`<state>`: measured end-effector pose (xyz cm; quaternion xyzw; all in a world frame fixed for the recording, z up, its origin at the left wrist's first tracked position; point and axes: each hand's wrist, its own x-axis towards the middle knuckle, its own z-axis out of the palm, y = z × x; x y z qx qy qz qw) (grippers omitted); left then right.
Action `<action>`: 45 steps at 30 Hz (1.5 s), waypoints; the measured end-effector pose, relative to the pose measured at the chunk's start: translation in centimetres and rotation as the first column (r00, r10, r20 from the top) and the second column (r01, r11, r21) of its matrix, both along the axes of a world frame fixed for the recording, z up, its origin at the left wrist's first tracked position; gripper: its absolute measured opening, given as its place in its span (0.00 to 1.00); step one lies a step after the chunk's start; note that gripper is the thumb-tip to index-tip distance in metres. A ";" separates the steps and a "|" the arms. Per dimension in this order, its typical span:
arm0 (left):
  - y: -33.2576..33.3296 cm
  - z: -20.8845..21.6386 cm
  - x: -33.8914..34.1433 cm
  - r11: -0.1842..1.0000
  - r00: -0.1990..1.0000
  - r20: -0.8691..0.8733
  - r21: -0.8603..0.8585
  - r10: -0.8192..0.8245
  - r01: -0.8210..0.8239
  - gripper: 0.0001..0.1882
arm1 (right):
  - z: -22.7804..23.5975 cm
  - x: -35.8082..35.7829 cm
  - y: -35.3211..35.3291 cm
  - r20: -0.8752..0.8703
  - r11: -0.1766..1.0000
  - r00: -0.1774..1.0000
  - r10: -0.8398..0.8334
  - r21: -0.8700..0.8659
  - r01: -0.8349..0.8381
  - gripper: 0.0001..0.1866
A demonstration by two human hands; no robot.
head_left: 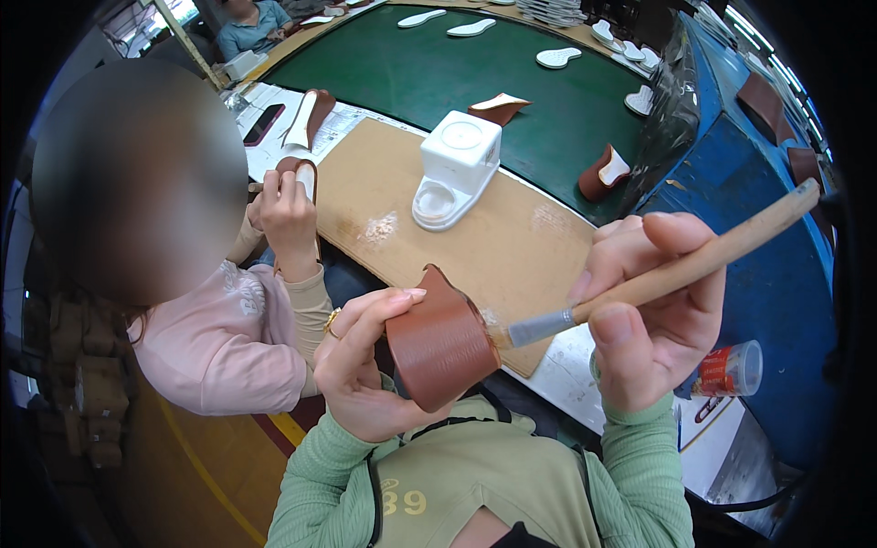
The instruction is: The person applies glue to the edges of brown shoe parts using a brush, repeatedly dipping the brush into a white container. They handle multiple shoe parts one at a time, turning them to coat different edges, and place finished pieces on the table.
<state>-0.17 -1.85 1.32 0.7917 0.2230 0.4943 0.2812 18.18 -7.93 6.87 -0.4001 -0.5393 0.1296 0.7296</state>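
Note:
My left hand point(358, 370) is closed round a curved brown leather shoe upper point(441, 352), thumb underneath and fingers along its left side. In my right hand point(653, 315) is a wooden-handled paintbrush point(703, 260), held slantwise with its handle end up to the right. The brush's bristles meet the right-hand edge of the upper; the inside of the upper is mostly hidden. Beyond my hands a white plastic pot dispenser point(461, 146) with a small round dish stands on a brown board point(365, 201), which has pale dried smears.
At my left a co-worker in a pink top point(224, 342) holds another brown upper point(306, 178). Past the board runs a green conveyor belt point(384, 68) carrying white soles point(558, 58) and brown uppers. A blue cabinet point(731, 173) and a clear plastic cup point(742, 367) are at right.

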 end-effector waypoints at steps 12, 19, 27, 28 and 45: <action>0.2 -0.1 -0.1 0.954 0.982 0.139 -0.257 -0.126 0.158 0.40 | -0.6 1.7 0.2 0.447 0.971 0.895 0.006 0.210 -0.112 0.28; 0.3 -0.1 -0.4 0.918 0.970 0.184 -0.333 -0.159 0.213 0.42 | -0.8 1.5 0.2 0.480 0.960 0.877 -0.015 0.252 -0.121 0.28; 0.7 -0.2 -0.4 0.883 0.946 0.209 -0.353 -0.247 0.308 0.42 | -1.0 0.7 1.0 0.233 0.968 0.970 -0.068 0.252 0.007 0.29; 0.7 -0.2 -0.3 0.883 0.946 0.215 -0.354 -0.243 0.307 0.42 | -1.0 0.6 1.0 0.221 0.973 0.972 -0.074 0.229 0.021 0.29; 0.6 0.1 -0.2 0.751 0.912 0.345 -0.537 -0.220 0.384 0.38 | -1.0 1.1 0.9 0.500 0.957 0.864 -0.058 0.273 -0.094 0.28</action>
